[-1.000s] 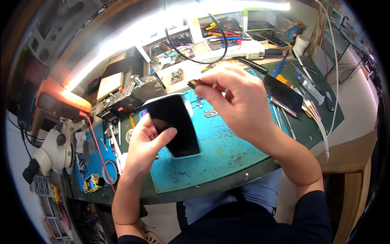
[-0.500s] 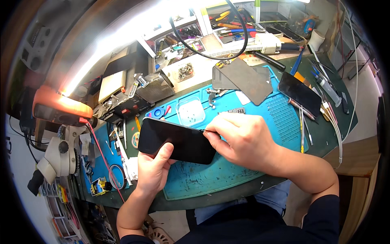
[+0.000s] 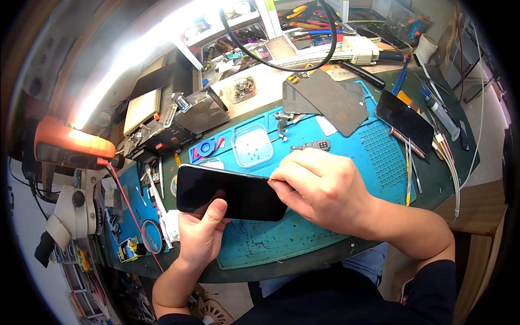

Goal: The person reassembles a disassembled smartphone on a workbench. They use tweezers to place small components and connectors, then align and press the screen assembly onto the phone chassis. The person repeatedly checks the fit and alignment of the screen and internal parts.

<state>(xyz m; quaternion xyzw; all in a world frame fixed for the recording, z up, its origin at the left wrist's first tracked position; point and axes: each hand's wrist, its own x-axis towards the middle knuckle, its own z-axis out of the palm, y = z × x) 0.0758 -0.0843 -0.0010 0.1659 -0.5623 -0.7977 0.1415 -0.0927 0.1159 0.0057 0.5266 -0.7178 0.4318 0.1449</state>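
Note:
A black smartphone (image 3: 238, 190), its dark screen facing up, is held over the blue work mat (image 3: 281, 244). My left hand (image 3: 203, 230) grips its near left edge, thumb lying on the glass. At the phone's far right edge, my right hand (image 3: 325, 187) is closed in a pinch, fingertips against the rim. Whatever sits in that pinch is too small or hidden to make out. Just beyond the phone are a clear plastic tray (image 3: 252, 145) with tiny dark bits in it and a small grey metal part (image 3: 311, 145).
Flat dark panels (image 3: 330, 103) lie at the mat's far side. Another black phone (image 3: 404, 123) rests at the right among tweezers and a syringe (image 3: 444, 120). An orange multimeter (image 3: 73, 145) stands at the left, its red lead (image 3: 132, 208) running down the bench. A black cable (image 3: 281, 67) loops overhead.
The view has shifted slightly. Both hands keep their grip on the phone, and the right fingertips stay at its far edge, with little visible movement.

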